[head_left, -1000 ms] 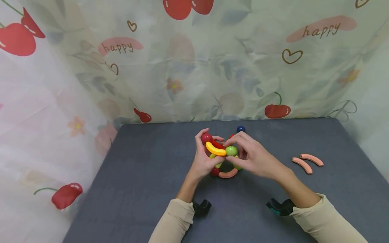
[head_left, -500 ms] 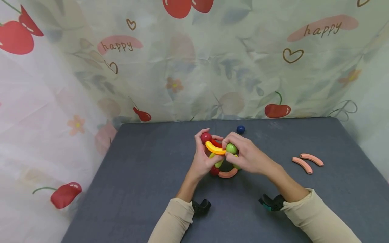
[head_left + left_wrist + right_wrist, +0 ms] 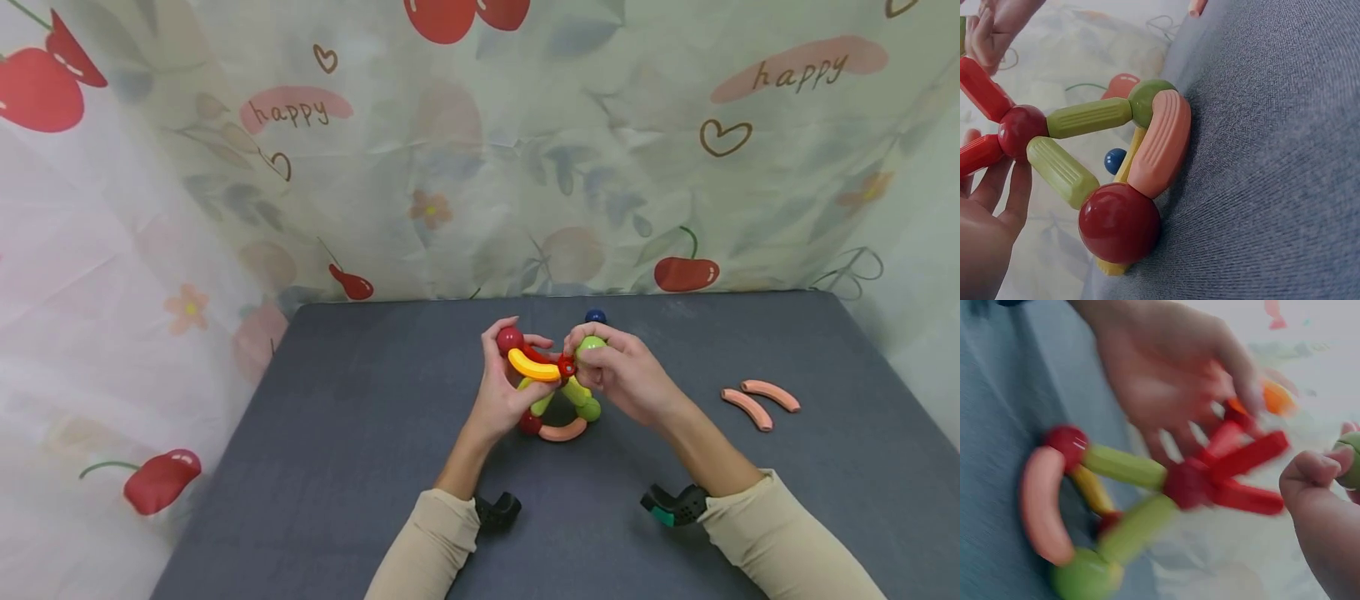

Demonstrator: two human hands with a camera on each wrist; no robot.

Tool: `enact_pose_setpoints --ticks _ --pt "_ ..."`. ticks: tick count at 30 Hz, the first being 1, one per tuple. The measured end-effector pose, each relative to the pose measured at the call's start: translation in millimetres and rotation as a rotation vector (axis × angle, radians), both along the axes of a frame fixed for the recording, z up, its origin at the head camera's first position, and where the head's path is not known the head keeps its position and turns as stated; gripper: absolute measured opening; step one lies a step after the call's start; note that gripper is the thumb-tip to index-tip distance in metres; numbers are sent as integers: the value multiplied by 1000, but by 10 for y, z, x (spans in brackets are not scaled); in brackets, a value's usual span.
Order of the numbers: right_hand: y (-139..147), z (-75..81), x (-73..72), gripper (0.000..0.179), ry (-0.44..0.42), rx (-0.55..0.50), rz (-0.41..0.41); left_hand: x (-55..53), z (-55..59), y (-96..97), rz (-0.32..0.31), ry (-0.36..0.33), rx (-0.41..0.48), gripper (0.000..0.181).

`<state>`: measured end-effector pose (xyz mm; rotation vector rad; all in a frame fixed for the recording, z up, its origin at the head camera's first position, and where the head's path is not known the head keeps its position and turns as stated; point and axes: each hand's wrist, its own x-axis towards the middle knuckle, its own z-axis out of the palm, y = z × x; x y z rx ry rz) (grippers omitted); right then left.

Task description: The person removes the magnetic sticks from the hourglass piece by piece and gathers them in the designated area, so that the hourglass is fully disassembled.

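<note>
My left hand [image 3: 498,392] holds the upper part of a ball-and-rod model, with its thumb by a curved yellow rod [image 3: 534,367] and its fingers around a red ball [image 3: 510,339]. Red rods [image 3: 1250,456] and green rods [image 3: 1088,117] meet at a dark red ball [image 3: 1021,130] in the model's middle. Lower down, a curved pink rod [image 3: 1163,144] joins a larger-looking red ball [image 3: 1119,223] and a green ball [image 3: 1147,100] at the tabletop. To the right, my right hand [image 3: 630,379] pinches another green ball [image 3: 592,346], apart from the yellow rod's end.
Two loose curved pink rods [image 3: 757,404] lie at the right of the grey table [image 3: 360,467]. A dark blue ball [image 3: 596,317] sits near the back edge, behind the right hand. Printed cloth [image 3: 480,192] hangs beyond the table.
The right hand has closed its fingers on the green ball and drawn it away from the yellow rod's end, up and to the right. The left hand has kept its place.
</note>
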<state>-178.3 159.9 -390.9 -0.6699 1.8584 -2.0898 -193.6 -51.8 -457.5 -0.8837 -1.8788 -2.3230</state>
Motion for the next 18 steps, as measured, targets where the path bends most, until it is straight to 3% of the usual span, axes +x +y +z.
enact_pose_setpoints --ticks 1,3,6,9,11,14,18 --pt "42 19 -26 16 14 -41 -11 -2 3 0 -4 0 3 95" --pt "147 53 -122 22 128 38 -104 -7 5 -4 -8 1 11 93" --pt "334 47 -384 38 257 335 -335 -13 8 -20 -12 4 16 91" --pt "521 -152 -737 51 276 661 -493 -8 7 -43 -6 6 3 90" --pt "622 -340 -936 52 244 790 -522 0 10 -53 -10 10 -8 90" --pt "734 -590 -1140 47 217 904 -529 6 14 -59 -22 8 -4 87" --pt "772 -750 -1233 48 191 975 -510 12 14 -64 -43 -12 43 84"
